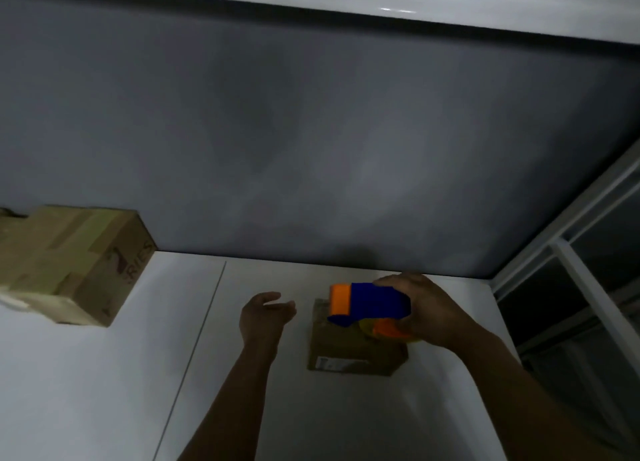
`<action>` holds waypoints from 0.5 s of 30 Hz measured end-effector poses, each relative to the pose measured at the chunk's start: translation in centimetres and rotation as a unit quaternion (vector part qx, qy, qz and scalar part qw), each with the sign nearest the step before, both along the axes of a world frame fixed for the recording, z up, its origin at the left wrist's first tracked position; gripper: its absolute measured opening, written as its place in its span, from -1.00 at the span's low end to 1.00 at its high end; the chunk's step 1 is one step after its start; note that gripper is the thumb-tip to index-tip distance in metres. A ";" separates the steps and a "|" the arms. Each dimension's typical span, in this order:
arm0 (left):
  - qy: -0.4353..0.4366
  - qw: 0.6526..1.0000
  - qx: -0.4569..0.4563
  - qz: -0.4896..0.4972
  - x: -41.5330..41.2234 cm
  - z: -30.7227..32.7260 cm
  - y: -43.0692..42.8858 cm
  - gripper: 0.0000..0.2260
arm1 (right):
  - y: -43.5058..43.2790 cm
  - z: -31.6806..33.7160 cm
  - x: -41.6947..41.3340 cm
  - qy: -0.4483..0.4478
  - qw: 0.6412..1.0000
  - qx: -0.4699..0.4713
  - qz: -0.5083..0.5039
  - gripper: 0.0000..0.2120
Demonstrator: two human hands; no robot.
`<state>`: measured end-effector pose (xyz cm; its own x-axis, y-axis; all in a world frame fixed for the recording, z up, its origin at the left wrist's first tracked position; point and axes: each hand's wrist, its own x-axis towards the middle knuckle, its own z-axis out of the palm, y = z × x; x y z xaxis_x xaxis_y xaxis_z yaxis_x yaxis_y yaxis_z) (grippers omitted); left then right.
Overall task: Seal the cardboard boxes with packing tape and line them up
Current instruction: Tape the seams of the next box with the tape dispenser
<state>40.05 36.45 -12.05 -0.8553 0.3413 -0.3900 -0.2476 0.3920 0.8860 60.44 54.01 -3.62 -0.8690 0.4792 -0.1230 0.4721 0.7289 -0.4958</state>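
Observation:
A small cardboard box (353, 353) with a white label on its near side sits on the white table (104, 374) close to the wall. My right hand (429, 311) grips a blue and orange tape dispenser (367, 303) just above the box's top, hiding part of it. My left hand (265, 313) hovers open to the left of the box, fingers apart, not touching it. A larger cardboard box (72, 263), wrapped with strips of tape and printed with red letters, stands at the far left against the wall.
A grey wall (311, 131) rises right behind the table. The table's right edge runs beside a white metal frame (585, 287) with dark panels. A thin seam (194, 349) crosses the tabletop left of my left arm.

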 end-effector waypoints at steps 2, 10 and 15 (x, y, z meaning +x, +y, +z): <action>0.002 1.000 -0.004 0.000 0.2 -1.0 -0.4 -0.68 | -0.1 -0.6 -0.1 0.014 1.000 0.012 0.014 -0.40; -0.083 0.996 0.027 0.021 1.2 -3.7 -0.5 -0.67 | -0.4 -2.8 -0.3 0.048 0.997 0.054 -0.002 -0.36; -0.110 0.993 0.031 0.014 2.0 -5.3 0.1 -0.64 | -0.7 -3.1 -0.5 0.059 0.995 0.086 0.004 -0.37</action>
